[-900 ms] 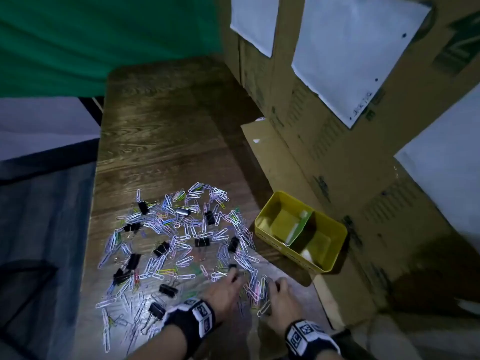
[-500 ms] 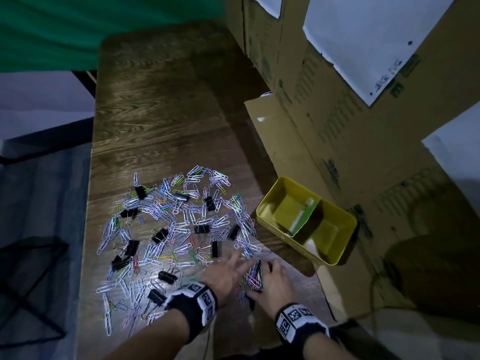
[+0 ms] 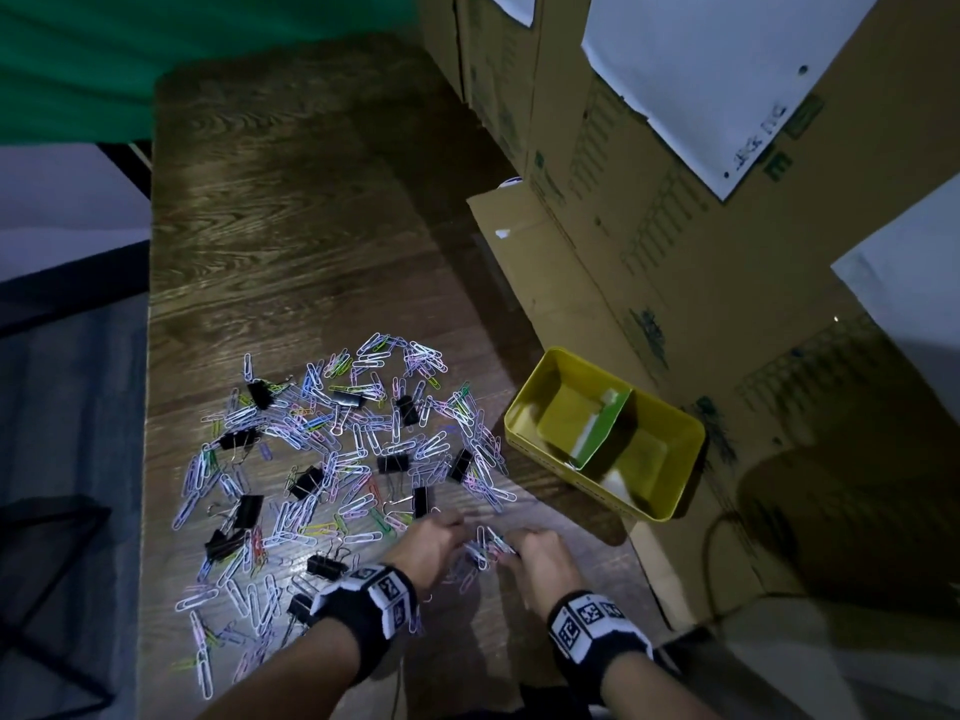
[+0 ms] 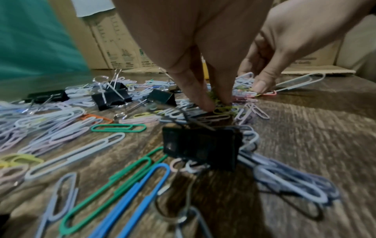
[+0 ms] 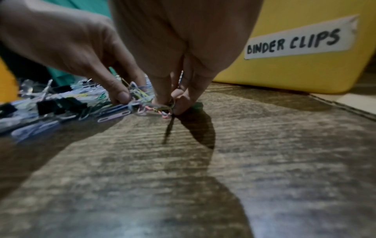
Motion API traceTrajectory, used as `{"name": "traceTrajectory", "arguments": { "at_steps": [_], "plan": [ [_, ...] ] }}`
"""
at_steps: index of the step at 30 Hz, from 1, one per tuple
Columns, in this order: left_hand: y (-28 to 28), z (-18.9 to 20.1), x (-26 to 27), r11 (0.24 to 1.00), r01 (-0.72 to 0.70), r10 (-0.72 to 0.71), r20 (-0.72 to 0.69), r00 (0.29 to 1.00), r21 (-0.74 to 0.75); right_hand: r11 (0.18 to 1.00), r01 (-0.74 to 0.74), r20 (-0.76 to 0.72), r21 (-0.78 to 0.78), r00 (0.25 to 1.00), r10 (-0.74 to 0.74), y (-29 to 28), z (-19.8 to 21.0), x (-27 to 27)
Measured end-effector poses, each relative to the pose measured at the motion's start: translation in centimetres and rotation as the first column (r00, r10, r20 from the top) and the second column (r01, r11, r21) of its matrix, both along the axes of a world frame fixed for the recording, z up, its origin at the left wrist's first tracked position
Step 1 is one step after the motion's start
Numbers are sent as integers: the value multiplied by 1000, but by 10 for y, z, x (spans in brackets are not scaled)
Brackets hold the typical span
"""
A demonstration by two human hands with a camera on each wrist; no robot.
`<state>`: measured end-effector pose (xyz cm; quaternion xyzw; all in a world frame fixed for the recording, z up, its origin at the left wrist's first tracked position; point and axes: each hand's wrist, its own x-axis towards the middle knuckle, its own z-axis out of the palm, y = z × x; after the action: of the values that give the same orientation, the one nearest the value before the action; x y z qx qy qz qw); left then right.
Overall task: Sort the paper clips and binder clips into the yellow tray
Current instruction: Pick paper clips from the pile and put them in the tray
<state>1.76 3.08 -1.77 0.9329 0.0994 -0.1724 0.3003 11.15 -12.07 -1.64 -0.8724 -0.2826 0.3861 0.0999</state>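
Observation:
Several pastel paper clips [image 3: 358, 439] and black binder clips [image 3: 393, 463] lie spread over the wooden table. The yellow tray [image 3: 540, 457] sits to their right, split by a green divider [image 3: 605, 433]; its wall carries a "BINDER CLIPS" label [image 5: 295, 43]. Both hands work at the pile's near edge. My left hand [image 3: 460, 532] pinches a small cluster of paper clips [image 4: 223, 109] against the table. My right hand [image 5: 170, 107] pinches the other end of the same bunch [image 3: 485, 550], its fingertips touching the wood. A black binder clip [image 4: 201, 148] lies just below my left fingers.
Stacked cardboard boxes [image 3: 649, 226] with white sheets wall off the right side, and a flat cardboard flap [image 3: 524, 241] lies beside the tray. The table's left edge [image 3: 148, 407] drops to the floor. Green cloth [image 3: 78, 70] hangs at the back.
Both hands have drawn closer together and their fingers have curled, gathering loose clips into a bunch between them. The head view has tilted slightly.

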Motion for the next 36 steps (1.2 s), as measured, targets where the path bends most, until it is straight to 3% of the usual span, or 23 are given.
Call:
{"name": "traceTrajectory", "arguments": {
  "at_steps": [5,9,13,15,19,25,29,31,34,36],
  "plan": [
    [7,9,-3,993,-110,114,131,985,-37,993,97,-27,72,995,-95,-5,0,1],
    [17,15,-8,975,-197,206,88,975,-101,956,251,-149,149,962,-229,-10,0,7],
    [28,23,-8,951,-244,253,24,967,-192,873,436,-330,219,875,-354,-12,1,13],
    [33,31,-7,899,-336,328,-78,942,-280,807,524,-394,272,826,-403,-12,6,18],
    [46,51,0,671,-518,450,-264,853,-530,699,630,-494,338,751,-438,-13,21,25],
    [66,108,59,567,-423,404,-209,891,-707,483,721,-605,497,687,-402,-17,74,35],
    [61,119,120,653,-315,344,-101,933,-689,285,782,-642,554,619,-451,-20,104,51],
    [48,113,147,761,-283,299,-70,952,-584,256,759,-605,599,638,-477,-18,118,66],
    [24,97,172,933,-201,191,-63,980,-299,219,739,-569,637,642,-514,-11,130,97],
    [13,89,177,982,-117,110,-51,993,-147,266,708,-515,654,674,-529,-4,135,116]
  ]
}}
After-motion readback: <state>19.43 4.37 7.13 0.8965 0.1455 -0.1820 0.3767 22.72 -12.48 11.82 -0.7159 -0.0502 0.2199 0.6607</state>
